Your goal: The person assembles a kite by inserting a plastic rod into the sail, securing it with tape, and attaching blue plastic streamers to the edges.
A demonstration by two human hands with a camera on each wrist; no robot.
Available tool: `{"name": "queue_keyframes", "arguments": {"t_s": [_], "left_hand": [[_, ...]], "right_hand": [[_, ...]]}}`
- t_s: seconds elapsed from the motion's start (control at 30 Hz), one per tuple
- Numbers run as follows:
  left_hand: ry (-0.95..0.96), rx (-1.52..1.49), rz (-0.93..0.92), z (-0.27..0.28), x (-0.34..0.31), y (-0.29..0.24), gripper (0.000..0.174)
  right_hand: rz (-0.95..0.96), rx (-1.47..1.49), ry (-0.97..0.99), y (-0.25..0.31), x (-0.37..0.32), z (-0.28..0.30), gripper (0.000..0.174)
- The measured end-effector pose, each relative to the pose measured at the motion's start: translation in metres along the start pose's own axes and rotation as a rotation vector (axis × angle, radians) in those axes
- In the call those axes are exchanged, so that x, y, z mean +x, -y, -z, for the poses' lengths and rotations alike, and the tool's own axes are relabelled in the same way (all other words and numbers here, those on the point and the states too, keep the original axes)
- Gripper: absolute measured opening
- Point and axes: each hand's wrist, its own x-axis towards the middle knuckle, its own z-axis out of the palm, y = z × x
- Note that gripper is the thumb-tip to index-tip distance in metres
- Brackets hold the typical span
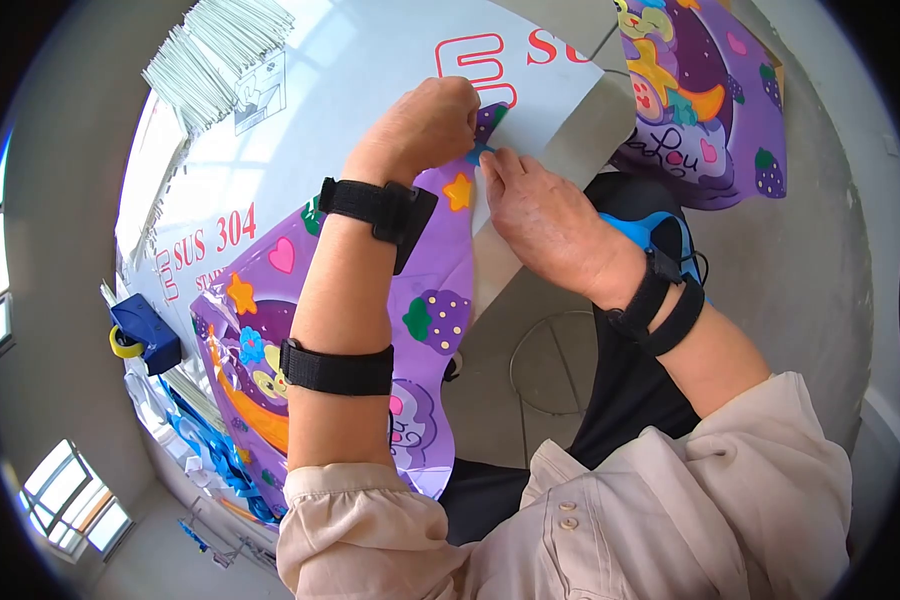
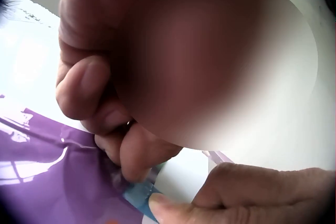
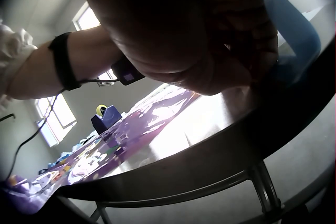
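Observation:
A glossy purple printed plastic sheet (image 1: 445,265), with strawberries, stars and a cartoon figure, lies on the table beneath my left forearm. My left hand (image 1: 420,125) is at its far corner, fingers curled and gripping the sheet beside a blue ribbon (image 2: 139,195). Close on its right, my right hand (image 1: 550,220) pinches that ribbon between thumb and fingers near the table edge. In the right wrist view, a loop of blue ribbon (image 3: 296,22) rises beside the shadowed right hand. The left palm covers much of the left wrist view.
White film lettered SUS 304 covers the table top (image 1: 370,75). A bundle of thin white strips (image 1: 215,65) lies at the far left. A blue tape dispenser (image 1: 150,335) with yellow tape stands at the left edge. Another purple printed sheet (image 1: 710,110) is at the far right.

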Motion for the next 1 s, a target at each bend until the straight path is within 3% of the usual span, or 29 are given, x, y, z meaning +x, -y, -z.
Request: {"name": "queue_keyframes", "arguments": {"t_s": [0.37, 0.47, 0.53, 0.73, 0.83, 0.93, 1.0], "left_hand": [[-0.073, 0.196, 0.034, -0.003, 0.002, -0.009, 0.017], [-0.086, 0.155, 0.105, 0.005, -0.002, -0.009, 0.029], [-0.059, 0.067, 0.257, 0.014, -0.007, -0.008, 0.038], [-0.060, -0.021, 0.277, 0.012, -0.005, 0.010, 0.035], [-0.001, -0.059, 0.297, 0.018, -0.007, 0.012, 0.032], [-0.100, -0.129, 0.193, 0.015, -0.018, 0.018, 0.024], [-0.200, -0.209, 0.200, 0.011, -0.037, 0.020, 0.021]], "right_hand": [[-0.050, 0.093, -0.043, -0.002, -0.002, -0.005, 0.022], [-0.052, 0.118, -0.022, -0.003, -0.001, 0.000, 0.023], [-0.049, 0.128, 0.009, -0.006, -0.002, 0.004, 0.023], [-0.051, 0.141, 0.042, -0.006, 0.001, 0.009, 0.028], [-0.034, 0.072, 0.024, -0.002, 0.005, 0.005, 0.035], [0.009, -0.050, 0.103, -0.001, 0.008, 0.006, 0.041], [-0.088, 0.161, 0.169, -0.006, 0.007, 0.004, 0.063]]}}
